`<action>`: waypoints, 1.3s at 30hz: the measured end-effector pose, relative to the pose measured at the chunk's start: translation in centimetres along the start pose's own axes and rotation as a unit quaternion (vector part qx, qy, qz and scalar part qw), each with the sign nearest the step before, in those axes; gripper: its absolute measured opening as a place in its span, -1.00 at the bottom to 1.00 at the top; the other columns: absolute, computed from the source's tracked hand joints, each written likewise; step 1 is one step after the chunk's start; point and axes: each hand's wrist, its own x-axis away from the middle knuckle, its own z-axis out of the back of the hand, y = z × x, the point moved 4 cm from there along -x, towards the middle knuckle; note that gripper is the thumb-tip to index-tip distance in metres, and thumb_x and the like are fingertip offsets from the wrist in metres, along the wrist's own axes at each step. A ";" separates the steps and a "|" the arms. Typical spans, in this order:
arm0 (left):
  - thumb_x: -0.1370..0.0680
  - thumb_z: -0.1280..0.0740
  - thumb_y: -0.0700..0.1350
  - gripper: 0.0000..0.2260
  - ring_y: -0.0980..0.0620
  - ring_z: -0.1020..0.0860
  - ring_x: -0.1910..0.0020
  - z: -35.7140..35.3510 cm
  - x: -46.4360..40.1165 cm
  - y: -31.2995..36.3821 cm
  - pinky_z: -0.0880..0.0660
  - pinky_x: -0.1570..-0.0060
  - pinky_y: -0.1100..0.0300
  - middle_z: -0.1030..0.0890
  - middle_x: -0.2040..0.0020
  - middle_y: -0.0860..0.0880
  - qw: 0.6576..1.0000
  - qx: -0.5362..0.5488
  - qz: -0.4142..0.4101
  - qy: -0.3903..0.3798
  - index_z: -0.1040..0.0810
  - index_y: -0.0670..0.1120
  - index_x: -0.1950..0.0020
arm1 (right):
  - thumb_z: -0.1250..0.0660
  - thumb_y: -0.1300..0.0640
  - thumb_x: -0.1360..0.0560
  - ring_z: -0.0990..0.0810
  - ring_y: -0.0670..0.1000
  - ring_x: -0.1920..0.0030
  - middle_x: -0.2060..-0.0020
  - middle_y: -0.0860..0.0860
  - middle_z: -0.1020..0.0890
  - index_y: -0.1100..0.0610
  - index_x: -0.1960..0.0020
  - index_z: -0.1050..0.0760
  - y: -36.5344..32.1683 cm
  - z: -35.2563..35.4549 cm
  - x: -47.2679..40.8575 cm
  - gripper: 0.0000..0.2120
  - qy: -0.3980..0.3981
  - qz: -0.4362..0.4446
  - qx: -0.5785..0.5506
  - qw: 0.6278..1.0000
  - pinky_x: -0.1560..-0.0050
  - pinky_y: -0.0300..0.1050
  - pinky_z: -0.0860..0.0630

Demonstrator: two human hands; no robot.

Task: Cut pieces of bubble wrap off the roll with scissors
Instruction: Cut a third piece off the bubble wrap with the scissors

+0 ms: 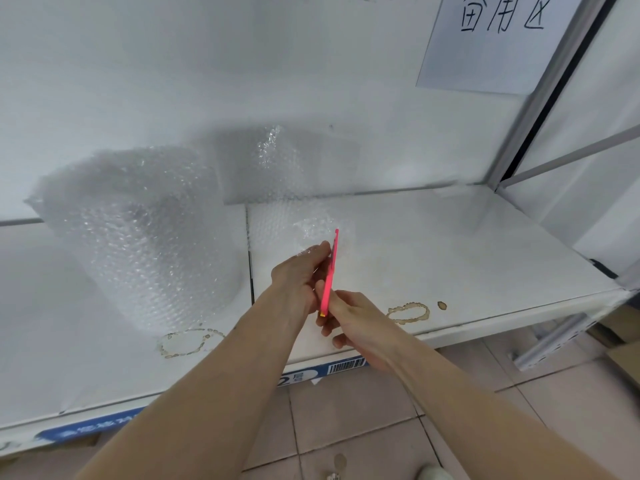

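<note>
A big roll of clear bubble wrap (138, 233) lies on the white shelf (467, 251) at the left. Cut bubble wrap pieces (277, 168) lean against the back wall, and another sheet (304, 223) lies flat on the shelf just beyond my hands. Both hands meet over the middle of the shelf around a slim pink tool, seemingly the scissors (330, 268), seen edge-on and pointing away from me. My left hand (298, 275) grips its upper part with curled fingers. My right hand (349, 317) holds the lower end. No blades show.
Brown ring stains (408, 311) mark the shelf near its front edge. A metal upright (540, 98) and a paper sign (491, 39) stand at the right. A blue label strip (329, 370) runs along the shelf's front edge, with tiled floor (346, 427) below.
</note>
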 end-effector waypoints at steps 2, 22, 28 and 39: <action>-0.38 -0.55 -0.27 -0.85 0.00 -0.65 0.27 0.0 0.0 0.0 -0.63 0.18 0.14 -0.68 0.16 -0.10 1.000 0.002 -0.003 0.001 -0.67 -0.19 0.08 | -0.20 -0.28 -0.55 -0.50 -0.02 0.24 0.27 0.01 -0.56 0.15 0.08 -0.52 0.1 -0.1 0.0 -0.53 0.002 0.000 -0.004 1.000 0.33 -0.20 -0.41; -0.40 -0.55 -0.20 -0.77 0.03 -0.64 0.26 0.1 -0.4 0.0 -0.58 0.30 0.20 -0.70 0.08 -0.08 1.000 -0.011 -0.001 0.013 -0.70 -0.18 -0.04 | -0.23 -0.20 -0.58 -0.49 -0.04 0.28 0.31 0.01 -0.56 0.19 0.06 -0.55 0.2 -0.3 -0.1 -0.57 0.014 -0.003 -0.032 0.999 0.35 -0.22 -0.40; -0.38 -0.57 -0.18 -0.81 0.05 -0.61 0.34 0.2 -0.6 0.0 -0.53 0.35 0.21 -0.66 0.24 -0.03 1.000 -0.015 0.012 0.012 -0.69 -0.15 0.04 | -0.23 -0.16 -0.59 -0.50 -0.04 0.30 0.32 0.01 -0.56 0.19 0.08 -0.54 0.1 -0.2 0.0 -0.59 0.015 0.003 -0.027 1.000 0.36 -0.22 -0.40; -0.41 -0.54 -0.17 -0.72 0.03 -0.67 0.19 0.7 -1.5 0.3 -0.56 0.41 0.26 -0.72 -0.02 -0.09 1.000 -0.016 0.001 0.003 -0.68 -0.18 -0.09 | -0.27 -0.32 -0.49 -0.49 -0.01 0.25 0.27 0.02 -0.54 0.16 0.08 -0.54 -0.3 -0.8 0.2 -0.49 -0.011 -0.018 -0.056 0.998 0.31 -0.18 -0.41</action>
